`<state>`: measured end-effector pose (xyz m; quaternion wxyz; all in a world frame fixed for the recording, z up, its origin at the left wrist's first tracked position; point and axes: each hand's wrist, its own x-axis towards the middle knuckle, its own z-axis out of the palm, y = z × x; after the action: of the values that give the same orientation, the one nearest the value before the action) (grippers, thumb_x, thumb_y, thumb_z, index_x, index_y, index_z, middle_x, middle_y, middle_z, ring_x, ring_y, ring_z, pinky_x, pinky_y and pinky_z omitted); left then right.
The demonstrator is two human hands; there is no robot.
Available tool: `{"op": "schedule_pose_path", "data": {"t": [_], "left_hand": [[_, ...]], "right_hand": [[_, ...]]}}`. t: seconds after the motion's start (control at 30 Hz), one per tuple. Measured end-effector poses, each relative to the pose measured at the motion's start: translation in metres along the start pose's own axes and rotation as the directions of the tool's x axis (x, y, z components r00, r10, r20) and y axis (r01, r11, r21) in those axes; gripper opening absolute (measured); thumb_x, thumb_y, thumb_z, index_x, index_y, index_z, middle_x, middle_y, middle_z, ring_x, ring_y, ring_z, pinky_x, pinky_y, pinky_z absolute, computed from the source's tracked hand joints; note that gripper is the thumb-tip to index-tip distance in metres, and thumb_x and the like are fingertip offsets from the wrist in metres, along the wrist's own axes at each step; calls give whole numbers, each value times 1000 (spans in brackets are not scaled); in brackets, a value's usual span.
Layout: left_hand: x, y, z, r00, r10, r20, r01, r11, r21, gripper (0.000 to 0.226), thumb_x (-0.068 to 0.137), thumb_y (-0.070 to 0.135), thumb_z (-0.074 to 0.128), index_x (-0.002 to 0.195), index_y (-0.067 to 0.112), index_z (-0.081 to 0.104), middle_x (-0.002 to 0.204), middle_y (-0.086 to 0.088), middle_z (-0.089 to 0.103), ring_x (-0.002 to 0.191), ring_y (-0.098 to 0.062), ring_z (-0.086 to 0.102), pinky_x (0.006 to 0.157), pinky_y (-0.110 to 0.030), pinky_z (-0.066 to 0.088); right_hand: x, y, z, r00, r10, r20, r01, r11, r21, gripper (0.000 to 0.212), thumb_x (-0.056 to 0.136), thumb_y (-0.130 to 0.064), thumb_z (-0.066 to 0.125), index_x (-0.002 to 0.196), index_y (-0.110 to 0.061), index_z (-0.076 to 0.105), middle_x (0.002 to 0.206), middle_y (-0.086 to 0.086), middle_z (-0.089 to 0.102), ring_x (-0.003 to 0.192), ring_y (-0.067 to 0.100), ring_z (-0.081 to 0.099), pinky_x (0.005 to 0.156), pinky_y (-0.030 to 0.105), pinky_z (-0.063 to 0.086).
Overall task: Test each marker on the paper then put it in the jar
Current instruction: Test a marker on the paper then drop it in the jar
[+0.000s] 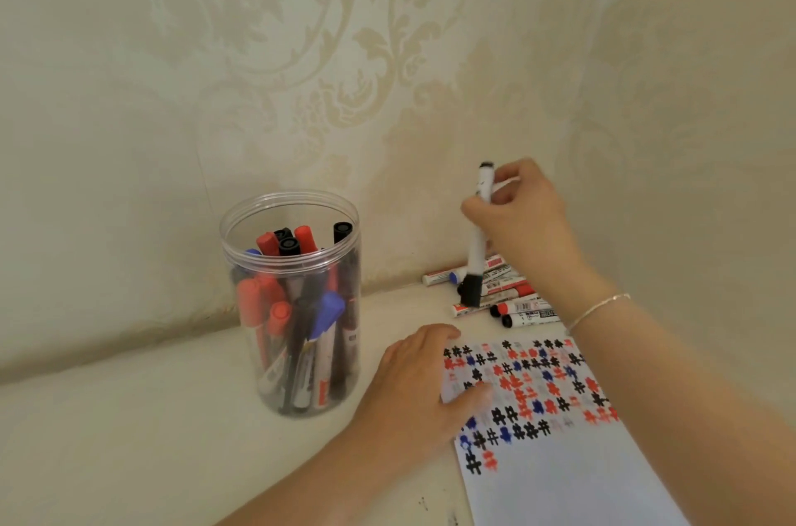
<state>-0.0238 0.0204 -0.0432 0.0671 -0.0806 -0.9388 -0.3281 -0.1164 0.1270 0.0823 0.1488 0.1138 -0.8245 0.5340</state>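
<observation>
- Your left hand (424,385) lies flat, fingers straight, on the left edge of the paper (560,461) at lower right, likely to stop it sliding as you write.
- Your right hand (523,211) grips a black marker (477,241) near-upright at centre right, cap end down; the cap seems on, though blur hides it.
- It hangs above the marker pile (510,297), well apart from the jar (297,305) at centre left.

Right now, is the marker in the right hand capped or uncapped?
Capped. The marker held by the right hand hangs nearly upright, its black cap on the lower end, above the loose marker pile.
</observation>
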Motion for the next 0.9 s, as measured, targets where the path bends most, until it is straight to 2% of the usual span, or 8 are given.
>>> {"op": "schedule_pose_path", "data": {"t": [0.1,0.17,0.27,0.4,0.5,0.63,0.77,0.9], "left_hand": [[-2,6,-5,992,-17,-124,-17,965,-262,76,74,77,39,138,38,28,136,27,37,124,6,37,103,-22,31],[-1,8,-7,987,7,-160,-67,926,-372,56,79,69,41,127,40,38,117,24,55,102,5,54,90,-21,44],[-1,9,-9,970,26,-241,-118,920,-373,17,94,44,40,109,44,47,81,13,61,76,-4,57,66,-21,45],[-4,9,-15,975,110,-192,-171,926,-338,17,99,30,40,112,34,50,80,25,63,79,10,60,69,-6,42],[-3,15,-21,972,192,-137,-235,822,-519,18,99,21,43,110,26,56,87,17,67,78,6,61,71,-8,43],[-1,22,-26,981,195,7,-109,576,-810,23,89,24,50,111,20,56,77,11,64,42,-1,34,41,-11,29],[1,10,-22,988,116,98,-21,745,-667,37,81,42,59,114,28,47,60,12,53,42,-2,34,48,-18,29],[3,-5,-14,1000,15,-11,-17,964,-265,43,81,49,66,110,36,37,59,8,41,52,-9,35,58,-32,37]], "right_hand": [[-28,10,9,981,90,174,-85,996,-39,24,81,-17,68,100,-17,53,78,-2,58,63,8,59,56,24,51],[-45,17,13,976,107,189,-127,987,96,19,81,-11,67,95,-14,54,75,-1,57,60,5,59,52,22,52],[-60,24,15,946,147,290,-233,928,292,16,79,-3,66,79,-9,50,70,5,52,64,14,56,57,31,56],[-62,28,7,826,148,544,-299,933,201,29,79,-9,73,70,-12,46,54,2,48,43,11,41,41,21,36],[-55,26,-4,787,113,606,-291,935,204,23,83,-10,69,69,-6,51,56,10,53,43,20,41,40,25,36],[-49,24,-18,715,51,697,-285,932,224,15,87,-7,62,74,-2,57,62,14,58,42,22,44,39,25,40],[-50,24,-27,781,61,621,-296,912,283,22,89,-8,59,68,-3,60,64,17,62,42,21,51,44,28,45],[-54,33,-49,946,168,278,-291,819,494,16,90,-11,59,79,-1,60,69,17,67,48,22,57,49,30,52]]}}
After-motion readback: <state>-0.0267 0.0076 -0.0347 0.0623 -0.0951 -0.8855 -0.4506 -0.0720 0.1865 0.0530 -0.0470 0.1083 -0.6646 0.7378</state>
